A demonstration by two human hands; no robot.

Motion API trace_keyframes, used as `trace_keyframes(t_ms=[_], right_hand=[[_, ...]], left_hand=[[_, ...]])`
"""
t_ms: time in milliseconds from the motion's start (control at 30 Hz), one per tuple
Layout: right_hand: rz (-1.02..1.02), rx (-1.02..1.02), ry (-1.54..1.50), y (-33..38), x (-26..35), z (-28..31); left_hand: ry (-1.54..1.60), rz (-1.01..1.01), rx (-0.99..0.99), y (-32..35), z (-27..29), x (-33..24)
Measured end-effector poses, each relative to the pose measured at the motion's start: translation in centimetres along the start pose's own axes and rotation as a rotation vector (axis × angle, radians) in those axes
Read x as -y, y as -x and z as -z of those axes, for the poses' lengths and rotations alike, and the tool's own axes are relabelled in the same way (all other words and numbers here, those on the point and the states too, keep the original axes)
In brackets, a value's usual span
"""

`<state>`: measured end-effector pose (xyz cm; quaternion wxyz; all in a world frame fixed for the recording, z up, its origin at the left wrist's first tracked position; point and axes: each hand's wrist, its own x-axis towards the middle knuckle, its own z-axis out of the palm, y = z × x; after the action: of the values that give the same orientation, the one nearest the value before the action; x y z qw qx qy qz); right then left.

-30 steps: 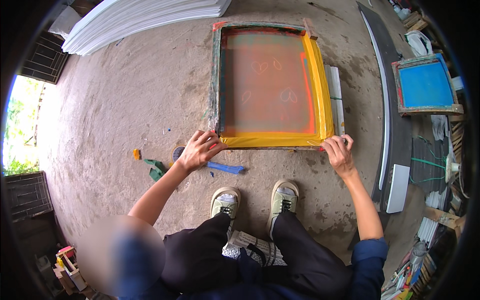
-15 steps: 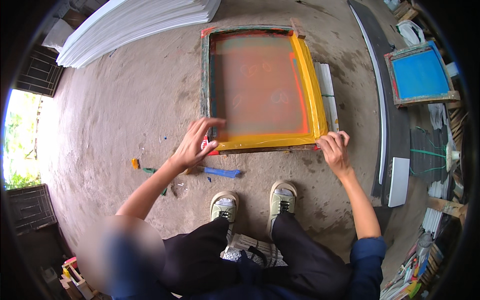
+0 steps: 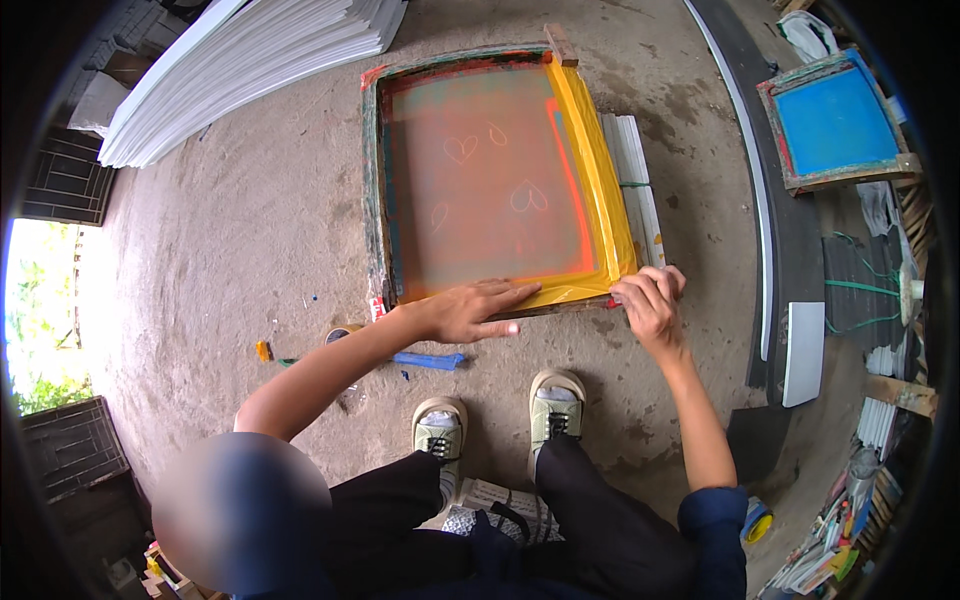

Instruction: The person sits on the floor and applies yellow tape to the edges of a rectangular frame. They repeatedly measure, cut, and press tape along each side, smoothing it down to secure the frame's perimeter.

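At frame centre the left hand (image 3: 468,312) lies flat, fingers spread, on the stiff, light-looking screen frame (image 3: 372,180), while the right hand (image 3: 648,300) pinches its slick yellow tape (image 3: 596,165), best gripped by the wooden edges.

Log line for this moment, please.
left hand: flat on tape | right hand: pinching tape at frame corner | frame on floor

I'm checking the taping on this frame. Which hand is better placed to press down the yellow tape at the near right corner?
The right hand: its fingers already pinch the yellow tape at that corner of the wooden screen-printing frame. The left hand lies flat on the near edge, further left.
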<state>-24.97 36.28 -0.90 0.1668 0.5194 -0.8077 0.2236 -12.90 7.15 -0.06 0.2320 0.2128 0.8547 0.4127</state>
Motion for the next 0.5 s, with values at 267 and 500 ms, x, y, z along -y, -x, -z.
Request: trace_keyframes(t_ms=[267,500], right_hand=[[-0.037,-0.095,0.139,0.8,0.1,0.2],[-0.042,-0.015,-0.041,-0.5,2.1,-0.1]], left_hand=[[-0.504,-0.18,-0.306,1.1,-1.7,-0.4],[-0.419,-0.11,-0.558,1.3,-2.3,-1.4]])
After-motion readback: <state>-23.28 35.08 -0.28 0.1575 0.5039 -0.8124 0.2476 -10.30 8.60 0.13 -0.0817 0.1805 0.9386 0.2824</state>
